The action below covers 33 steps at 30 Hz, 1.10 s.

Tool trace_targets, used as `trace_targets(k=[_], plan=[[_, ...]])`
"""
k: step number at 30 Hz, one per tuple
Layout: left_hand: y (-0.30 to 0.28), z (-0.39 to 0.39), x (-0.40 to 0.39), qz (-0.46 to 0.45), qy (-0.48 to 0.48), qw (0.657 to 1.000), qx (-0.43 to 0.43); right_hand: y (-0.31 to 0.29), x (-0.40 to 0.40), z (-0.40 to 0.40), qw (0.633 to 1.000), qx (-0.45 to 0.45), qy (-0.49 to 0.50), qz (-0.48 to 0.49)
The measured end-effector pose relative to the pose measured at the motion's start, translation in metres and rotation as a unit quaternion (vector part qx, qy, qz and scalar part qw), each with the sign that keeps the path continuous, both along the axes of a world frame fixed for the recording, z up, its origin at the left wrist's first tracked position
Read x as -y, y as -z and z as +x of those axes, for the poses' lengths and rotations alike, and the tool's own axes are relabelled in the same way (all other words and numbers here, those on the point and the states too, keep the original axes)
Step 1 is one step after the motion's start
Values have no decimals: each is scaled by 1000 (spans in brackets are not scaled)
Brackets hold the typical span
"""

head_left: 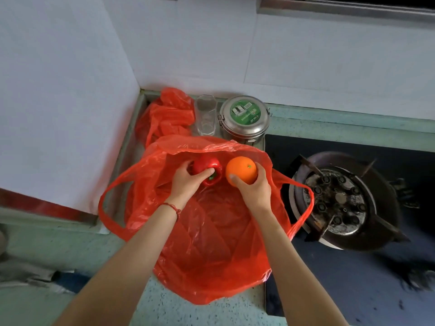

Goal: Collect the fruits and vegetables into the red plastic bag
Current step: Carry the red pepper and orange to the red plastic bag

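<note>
A large red plastic bag [211,243] lies open on the counter, its mouth facing away from me and its two handles spread left and right. My left hand [186,182] grips a red bell pepper [208,169] with a green stem, held over the bag's mouth. My right hand [253,188] holds an orange [241,170] from below, fingers curled round it, right beside the pepper and above the bag's opening.
Behind the bag stand a clear plastic cup [205,115] and a steel tin with a green lid [243,118]. A second crumpled red bag [168,111] lies in the back corner. A gas burner [339,201] sits to the right on the black stove.
</note>
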<state>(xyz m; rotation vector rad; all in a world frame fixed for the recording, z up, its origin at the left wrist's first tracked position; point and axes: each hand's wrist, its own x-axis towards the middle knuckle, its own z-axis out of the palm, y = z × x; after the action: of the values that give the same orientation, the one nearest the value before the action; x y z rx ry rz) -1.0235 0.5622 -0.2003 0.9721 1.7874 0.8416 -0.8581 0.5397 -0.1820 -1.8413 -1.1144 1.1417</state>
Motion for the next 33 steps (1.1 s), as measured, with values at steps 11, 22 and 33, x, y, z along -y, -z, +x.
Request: trace_targets(k=[11,22,33], plan=[[-1,-6,-8,13,21,999,-30,13,-7,-10,1000,19,-20,-7],[0,-7,-2,30,36,999,-11,10,-8,-15,993,109,-40,-36],[4,-16,14,5,47,999,-14,3,14,-13,985,166,-37,9]])
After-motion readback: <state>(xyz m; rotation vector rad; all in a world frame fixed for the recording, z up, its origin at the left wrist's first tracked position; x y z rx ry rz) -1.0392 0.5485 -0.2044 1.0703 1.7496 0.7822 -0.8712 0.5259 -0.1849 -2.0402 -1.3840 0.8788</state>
